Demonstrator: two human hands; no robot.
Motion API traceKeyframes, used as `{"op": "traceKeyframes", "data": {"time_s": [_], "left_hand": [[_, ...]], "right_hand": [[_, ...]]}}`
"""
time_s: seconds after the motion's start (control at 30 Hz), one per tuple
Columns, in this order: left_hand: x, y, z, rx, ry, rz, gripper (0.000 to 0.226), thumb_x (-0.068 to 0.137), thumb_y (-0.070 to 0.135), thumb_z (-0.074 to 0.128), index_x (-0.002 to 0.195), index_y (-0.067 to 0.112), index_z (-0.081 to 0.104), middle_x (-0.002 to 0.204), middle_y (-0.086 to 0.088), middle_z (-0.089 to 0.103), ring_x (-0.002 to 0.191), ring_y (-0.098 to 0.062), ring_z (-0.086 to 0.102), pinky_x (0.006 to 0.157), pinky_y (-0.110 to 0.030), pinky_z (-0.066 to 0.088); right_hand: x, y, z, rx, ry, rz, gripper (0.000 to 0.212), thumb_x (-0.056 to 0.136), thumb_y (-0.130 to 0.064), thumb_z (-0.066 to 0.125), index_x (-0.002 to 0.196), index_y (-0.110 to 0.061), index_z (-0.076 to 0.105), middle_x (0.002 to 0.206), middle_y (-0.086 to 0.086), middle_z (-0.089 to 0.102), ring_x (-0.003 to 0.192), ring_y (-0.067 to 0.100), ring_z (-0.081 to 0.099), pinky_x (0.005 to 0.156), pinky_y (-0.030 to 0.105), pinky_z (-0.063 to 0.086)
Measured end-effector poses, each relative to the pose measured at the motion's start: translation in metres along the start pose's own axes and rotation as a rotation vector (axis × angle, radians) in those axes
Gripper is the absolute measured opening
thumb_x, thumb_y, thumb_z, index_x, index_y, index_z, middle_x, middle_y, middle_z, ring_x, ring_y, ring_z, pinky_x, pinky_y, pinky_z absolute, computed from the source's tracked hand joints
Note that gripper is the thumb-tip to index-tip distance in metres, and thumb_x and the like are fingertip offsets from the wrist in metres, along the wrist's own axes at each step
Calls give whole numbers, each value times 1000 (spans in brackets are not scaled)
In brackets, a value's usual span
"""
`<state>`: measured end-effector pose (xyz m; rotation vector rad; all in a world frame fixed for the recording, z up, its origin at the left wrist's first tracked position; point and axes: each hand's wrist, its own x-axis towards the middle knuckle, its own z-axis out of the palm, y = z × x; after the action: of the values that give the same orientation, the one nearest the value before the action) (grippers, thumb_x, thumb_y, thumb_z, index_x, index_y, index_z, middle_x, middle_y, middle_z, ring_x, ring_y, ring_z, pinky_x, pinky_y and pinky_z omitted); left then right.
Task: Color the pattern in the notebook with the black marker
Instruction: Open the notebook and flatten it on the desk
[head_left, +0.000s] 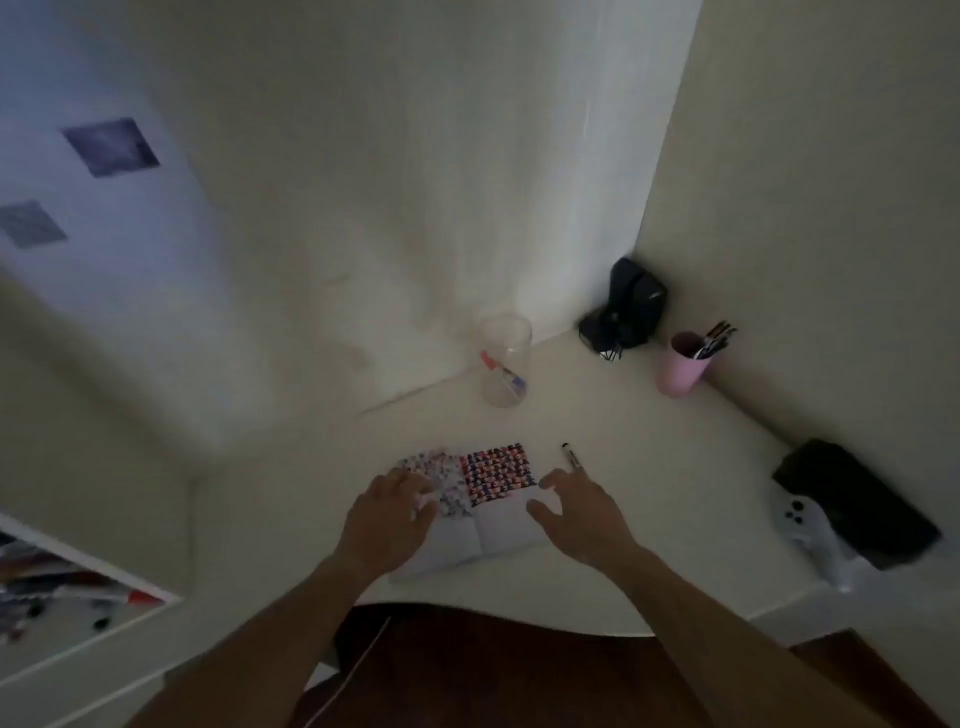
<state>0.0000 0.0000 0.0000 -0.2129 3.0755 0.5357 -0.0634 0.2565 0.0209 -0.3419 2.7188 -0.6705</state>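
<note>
Here, an open notebook (470, 506) is seen lying flat on the pale worktop (649, 493), close to its near edge. The upper part of its right-hand page is filled with a dense dark, red and pale pattern (497, 470), while the left-hand page is covered with a lighter, speckled print. The left hand (389, 519) is laid palm down on the left page, fingers spread, with nothing clasped in its grip. The right hand (576, 512) is held at the notebook's right edge, its grip apart and empty, thumb and fingers spread. Just beyond its fingertips the black marker (571, 457) is seen lying on the worktop, beside the notebook; whether a fingertip touches it cannot be told through the blur.

Farther back, a clear cup (506, 361) is stood against the wall, with a red and white pen leaned inside it. To its right a black object (626, 306) is set in the corner, and a pink cup (683, 364) with dark pens is placed beside it. At the far right a dark flat object (857, 509) and a white game controller (802, 525) are laid on the worktop.
</note>
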Motion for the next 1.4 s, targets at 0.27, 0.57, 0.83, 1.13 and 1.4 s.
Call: {"op": "traceKeyframes", "data": {"time_s": [0.27, 0.57, 0.83, 1.13, 1.4], "left_hand": [[25, -18, 106, 45, 172, 251, 25, 86, 37, 55, 101, 19, 65, 108, -6, 64, 97, -28, 62, 74, -40, 53], [18, -28, 157, 109, 346, 282, 29, 91, 37, 53, 114, 21, 62, 121, -9, 61, 109, -31, 54, 88, -43, 44], [8, -21, 158, 135, 394, 267, 30, 89, 38, 49, 109, 21, 62, 112, -8, 63, 103, -30, 56, 81, -42, 47], [8, -27, 169, 167, 480, 249, 33, 85, 44, 44, 105, 23, 61, 108, -6, 64, 101, -32, 57, 79, -43, 51], [-9, -21, 169, 248, 474, 192, 34, 89, 40, 40, 99, 16, 62, 99, -11, 67, 93, -36, 62, 69, -43, 52]], "right_hand": [[50, 71, 102, -154, 151, -183, 40, 94, -47, 53, 125, -22, 62, 126, 2, 59, 114, 22, 55, 93, 31, 46], [54, 107, 157, -206, 491, -394, 36, 93, -37, 57, 114, -11, 68, 118, 12, 66, 109, 32, 59, 92, 44, 50], [44, 103, 158, -249, 508, -361, 37, 93, -41, 49, 112, -14, 65, 116, 10, 65, 102, 30, 57, 86, 41, 51], [41, 105, 162, -211, 516, -343, 40, 95, -46, 48, 120, -19, 64, 122, 4, 61, 114, 26, 54, 89, 36, 47], [23, 92, 157, -202, 474, -280, 35, 98, -39, 46, 119, -16, 63, 124, 7, 61, 116, 29, 55, 91, 37, 47]]}}
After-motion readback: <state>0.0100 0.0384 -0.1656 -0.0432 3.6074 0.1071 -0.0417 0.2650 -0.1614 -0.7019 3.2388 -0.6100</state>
